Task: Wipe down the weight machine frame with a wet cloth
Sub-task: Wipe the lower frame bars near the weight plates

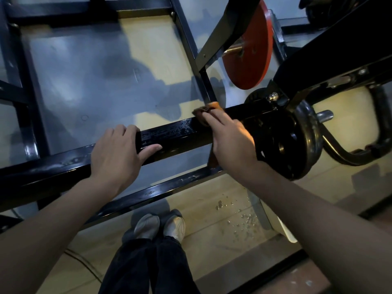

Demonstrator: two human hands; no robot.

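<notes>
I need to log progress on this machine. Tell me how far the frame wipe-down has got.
Done: the black crossbar between the hands glistens with water beads, and drops lie on the floor.
In hand: the right hand presses the brown cloth on that bar beside the black weight plate; the left hand grips the bar.
Left: the far frame rails show no beads, though they are dim.

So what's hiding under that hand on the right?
A brown cloth sits under the right hand, pressed on the black frame bar. Only its edges peek out past the fingertips and below the bar; the middle is covered.
</notes>
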